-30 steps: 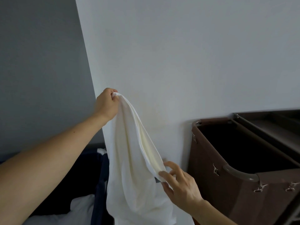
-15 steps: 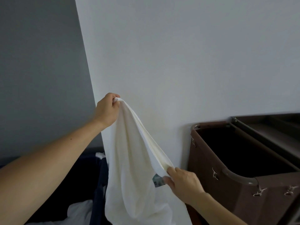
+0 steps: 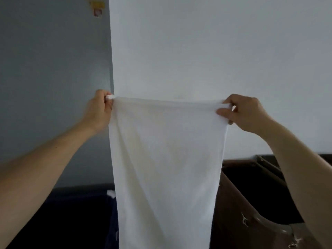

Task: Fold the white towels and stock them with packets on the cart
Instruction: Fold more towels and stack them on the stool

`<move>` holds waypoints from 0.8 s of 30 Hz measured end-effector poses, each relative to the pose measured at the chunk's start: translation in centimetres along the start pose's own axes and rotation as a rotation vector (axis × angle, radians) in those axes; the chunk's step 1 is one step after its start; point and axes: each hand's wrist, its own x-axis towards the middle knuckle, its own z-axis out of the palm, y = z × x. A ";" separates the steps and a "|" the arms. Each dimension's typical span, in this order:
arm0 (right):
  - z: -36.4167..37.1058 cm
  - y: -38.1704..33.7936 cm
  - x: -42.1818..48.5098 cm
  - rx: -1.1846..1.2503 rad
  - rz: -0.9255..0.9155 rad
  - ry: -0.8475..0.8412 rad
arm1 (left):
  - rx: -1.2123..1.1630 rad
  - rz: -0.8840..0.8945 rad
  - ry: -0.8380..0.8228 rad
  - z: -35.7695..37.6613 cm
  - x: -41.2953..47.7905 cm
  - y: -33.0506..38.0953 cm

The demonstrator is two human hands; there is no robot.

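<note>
High on the grey wall at far left is a small sticker, yellow above and red and white below; its writing is too blurred to read, and no label shows on anything else. The left arm reaches up and forward from the lower left corner. The left hand is curled into a fist and pinches the towel's top left corner, a nub of cloth poking out between finger and thumb. Below that arm sits a dark bin, with a scrap of white cloth at its right edge. The towel hangs in mid-air between the two hands. Its top hem is pulled nearly straight and level in front of the white wall, and its body drops flat with soft creases, narrowing a little, and runs out of the bottom of the view (so its lower hem cannot be seen). The right hand clamps the top right corner, thumb pressed on the near face and fingers curled behind. The hands are held well apart at about the same height. Low at right stands the brown cart, its open dark bag just beside the towel's right edge and metal clips along its rim. The wall above the hands is bare.
</note>
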 end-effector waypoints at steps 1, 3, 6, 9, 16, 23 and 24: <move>-0.1 -0.9 0.7 0.053 0.003 0.052 | 0.001 -0.008 0.021 -0.5 0.7 0.1; 0.2 -2.3 1.5 0.144 0.047 0.114 | -0.001 -0.040 0.044 -1.1 1.6 -0.3; 1.4 -3.1 1.1 0.207 0.167 0.030 | -0.015 -0.102 0.012 -1.2 1.5 -1.1; 1.0 -3.4 1.1 0.101 0.192 0.021 | -0.085 -0.117 -0.014 -1.1 1.0 -1.7; 0.9 -6.5 -0.4 0.576 0.341 0.255 | -0.382 -0.178 0.038 -2.9 1.6 1.4; 0.7 -4.8 -2.1 0.546 0.276 0.449 | -0.576 -0.137 0.022 -1.0 -1.0 0.6; 1.1 -4.3 -2.5 0.521 0.292 0.404 | -0.575 -0.130 0.009 -0.8 -1.2 0.5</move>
